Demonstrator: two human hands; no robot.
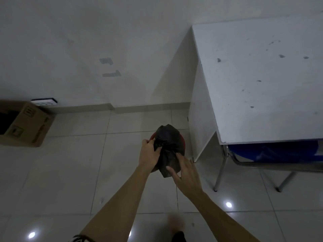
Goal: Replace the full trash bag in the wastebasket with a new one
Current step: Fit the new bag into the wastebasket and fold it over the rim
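A black trash bag (168,145), bunched and bulging, sits over a red wastebasket (182,142) on the tiled floor; only slivers of the red rim show around it. My left hand (149,151) pinches the bag's left side between thumb and fingers. On the bag's lower right, my right hand (185,173) lies with fingers spread against the plastic. Whether the right hand grips the bag or only presses on it is unclear. The basket's inside is hidden by the bag.
A white table (262,75) stands close on the right, with a blue chair (272,152) on metal legs tucked under it. A cardboard box (26,124) rests on the floor at the left by the wall. My foot shows at the bottom edge.
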